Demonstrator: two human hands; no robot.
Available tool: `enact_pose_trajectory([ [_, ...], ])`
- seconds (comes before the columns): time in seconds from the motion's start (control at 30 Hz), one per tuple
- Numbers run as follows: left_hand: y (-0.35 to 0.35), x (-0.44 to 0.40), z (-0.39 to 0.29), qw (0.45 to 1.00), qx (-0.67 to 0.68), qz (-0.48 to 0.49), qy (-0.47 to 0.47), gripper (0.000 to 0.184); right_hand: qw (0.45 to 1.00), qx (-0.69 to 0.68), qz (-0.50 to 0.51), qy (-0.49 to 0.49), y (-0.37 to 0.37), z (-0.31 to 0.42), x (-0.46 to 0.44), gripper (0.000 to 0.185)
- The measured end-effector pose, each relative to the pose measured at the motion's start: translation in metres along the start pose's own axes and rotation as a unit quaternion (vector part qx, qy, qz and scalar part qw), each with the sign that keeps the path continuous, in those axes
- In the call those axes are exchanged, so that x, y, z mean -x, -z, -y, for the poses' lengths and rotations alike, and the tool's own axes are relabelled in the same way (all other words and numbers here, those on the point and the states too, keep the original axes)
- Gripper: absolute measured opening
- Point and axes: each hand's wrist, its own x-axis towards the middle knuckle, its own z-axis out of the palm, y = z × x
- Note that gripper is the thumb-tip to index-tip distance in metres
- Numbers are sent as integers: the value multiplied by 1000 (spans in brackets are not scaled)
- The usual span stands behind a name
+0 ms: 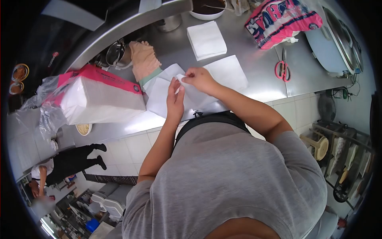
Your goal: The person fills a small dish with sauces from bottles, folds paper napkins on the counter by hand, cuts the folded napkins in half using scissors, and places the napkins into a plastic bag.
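Observation:
Over the steel counter, my right hand (199, 81) pinches the edge of a white paper napkin (181, 76) between thumb and fingers. Close beside it, my left hand (175, 99) is upright, with its thumb and fingers around part of the same thin paper. Loose, unfolded napkins (159, 93) lie under and around both hands. To the right of my right hand lies another flat white napkin pile (230, 73). Farther back is a neat square stack of napkins (207, 40). A large pink-and-white napkin pack (105, 99) lies left of my left hand.
Red-handled scissors (283, 71) and a pink plastic package (282, 22) lie on the right of the counter (262, 85). Behind are a bowl of dark sauce (207, 15) and a peach-coloured cloth (144, 59). Another person (67, 165) stands at far left.

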Motion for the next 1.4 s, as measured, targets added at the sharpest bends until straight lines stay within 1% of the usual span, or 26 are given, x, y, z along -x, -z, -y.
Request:
enact_pose_trajectory([
  [0.03,-4,6,-18,995,89,25,33,58,996,-82,15,-14,-6,5,11,29],
  [0.1,-6,11,-55,957,264,73,90,69,978,-202,14,-52,-14,14,24,28],
  [0.13,-4,10,-58,963,245,84,78,84,963,-260,11,-69,-16,18,28,27],
  [0.23,-2,12,-69,932,340,46,116,89,958,-275,15,-75,-15,29,37,26],
  [0.33,-9,11,-76,954,281,36,96,96,982,-187,-7,-27,-14,36,43,26],
  [0.43,-11,11,-79,951,289,59,87,85,966,-248,-17,-65,-12,39,43,25],
  [0.53,-13,8,-75,979,160,97,81,71,951,-294,-29,-92,-10,34,41,22],
  [0.63,-24,7,-76,981,138,125,61,64,949,-295,-77,-85,-6,32,45,19],
  [0.73,-34,3,-62,982,117,146,3,63,937,-332,-91,-53,12,23,49,16],
  [0.83,-37,-5,-62,950,224,134,172,51,938,-337,-66,-51,35,17,52,16],
  [0.87,-40,-9,-65,940,253,124,192,48,930,-358,-71,-44,42,13,53,17],
  [0.93,-46,-15,-72,916,310,106,232,42,919,-373,-99,-78,53,18,57,18],
  [0.97,-50,-15,-69,935,270,121,197,41,913,-380,-113,-96,57,22,59,18],
  [1.07,-62,-14,-52,971,151,165,88,40,929,-335,-105,-116,51,32,65,16],
  [1.13,-65,-16,-50,979,78,190,16,40,934,-327,-109,-92,51,21,64,14],
  [1.23,-69,-17,-56,968,159,171,95,38,928,-349,-103,-79,62,5,63,11],
  [1.27,-69,-19,-55,959,189,158,139,37,923,-362,-99,-80,70,-1,65,10],
  [1.33,-66,-27,-46,933,247,129,227,36,947,-301,-78,-77,98,-23,67,8],
  [1.37,-62,-30,-31,932,244,97,249,35,958,-268,-67,-74,112,-32,66,8],
  [1.4,-54,-35,-10,930,241,64,270,34,958,-257,-95,-80,124,-37,66,10],
])
